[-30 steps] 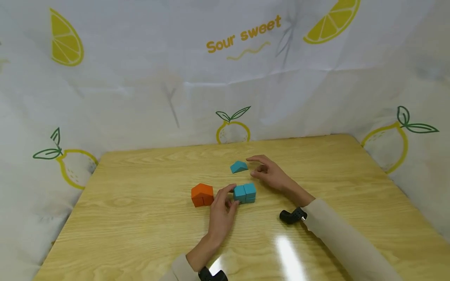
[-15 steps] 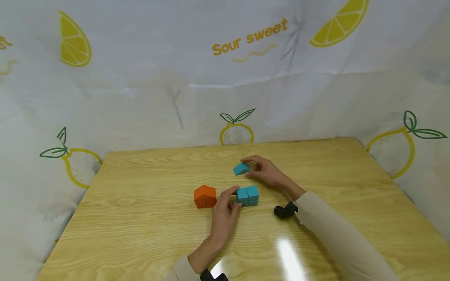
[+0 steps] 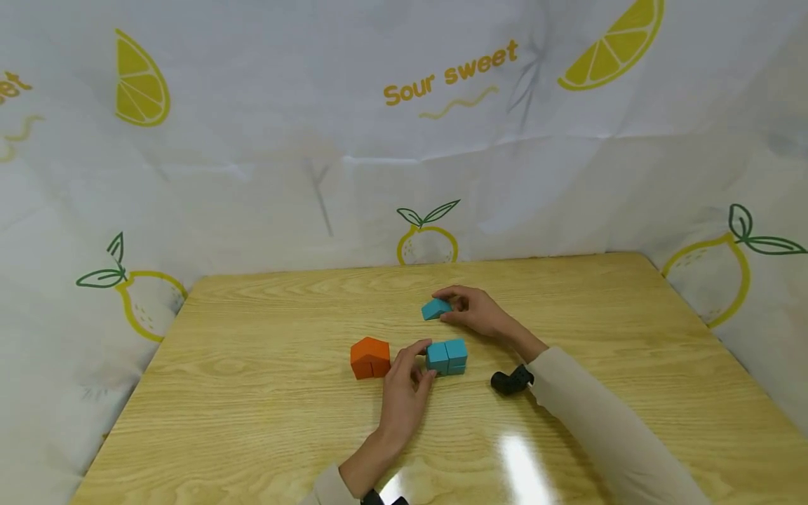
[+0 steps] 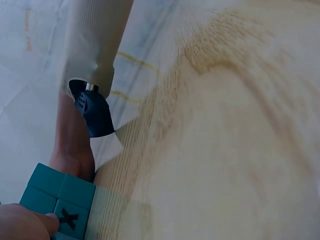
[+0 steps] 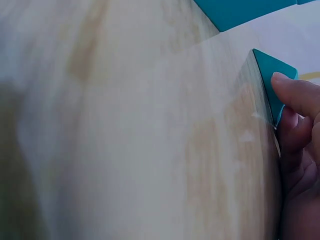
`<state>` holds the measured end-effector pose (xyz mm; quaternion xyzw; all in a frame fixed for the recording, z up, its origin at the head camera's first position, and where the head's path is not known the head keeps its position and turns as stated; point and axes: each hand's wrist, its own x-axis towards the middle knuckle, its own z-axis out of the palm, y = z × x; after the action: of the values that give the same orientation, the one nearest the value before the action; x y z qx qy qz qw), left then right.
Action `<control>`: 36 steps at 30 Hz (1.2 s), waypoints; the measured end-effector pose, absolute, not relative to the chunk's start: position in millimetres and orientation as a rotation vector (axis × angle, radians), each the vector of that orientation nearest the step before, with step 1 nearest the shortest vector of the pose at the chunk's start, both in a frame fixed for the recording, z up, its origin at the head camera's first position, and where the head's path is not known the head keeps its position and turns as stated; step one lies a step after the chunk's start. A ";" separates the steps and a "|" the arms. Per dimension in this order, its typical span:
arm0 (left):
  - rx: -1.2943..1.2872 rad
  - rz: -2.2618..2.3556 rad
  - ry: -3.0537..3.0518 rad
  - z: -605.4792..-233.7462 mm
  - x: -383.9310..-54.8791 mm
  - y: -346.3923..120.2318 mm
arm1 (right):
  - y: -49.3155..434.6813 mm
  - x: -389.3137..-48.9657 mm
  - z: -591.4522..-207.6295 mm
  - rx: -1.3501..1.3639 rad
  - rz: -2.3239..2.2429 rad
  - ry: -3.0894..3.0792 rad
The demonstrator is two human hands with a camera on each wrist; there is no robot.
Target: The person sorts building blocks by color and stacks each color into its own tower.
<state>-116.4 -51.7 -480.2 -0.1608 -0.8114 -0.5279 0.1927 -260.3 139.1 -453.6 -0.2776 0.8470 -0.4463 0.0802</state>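
Note:
Several blue blocks stand stacked together in the middle of the wooden table, one bearing a black X in the left wrist view. My left hand holds this stack from its left side, thumb at the front and index finger at the back. Behind the stack, a blue triangular block lies low at the tabletop. My right hand pinches its right end between thumb and fingers. In the right wrist view the thumb overlaps the face of the triangular block.
Left of my left hand sits an orange house-shaped group of blocks, close to the knuckles. A white cloth with lemon prints hangs along the back and sides of the wooden table.
My right hand has come leftward to the blue triangular block and taken hold of it. The left hand stays at the blue stack. The head view has shifted slightly.

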 end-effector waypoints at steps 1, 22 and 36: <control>-0.451 -1.482 -2.276 -480.3 -116.4 -51.8 | 139.0 -259.8 -453.4 -0.828 -1.333 2.537; -0.463 -1.461 -2.260 -480.5 -115.9 -51.3 | 137.5 -243.2 -432.5 -0.788 -1.396 2.494; -0.474 -1.463 -2.255 -480.0 -115.9 -52.2 | 155.8 -253.2 -452.1 -0.789 -1.454 2.505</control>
<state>-115.9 -52.2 -480.0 -0.1700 -0.8088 -0.5246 0.2045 -253.2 155.8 -452.1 -0.2622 0.8324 -0.4832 0.0700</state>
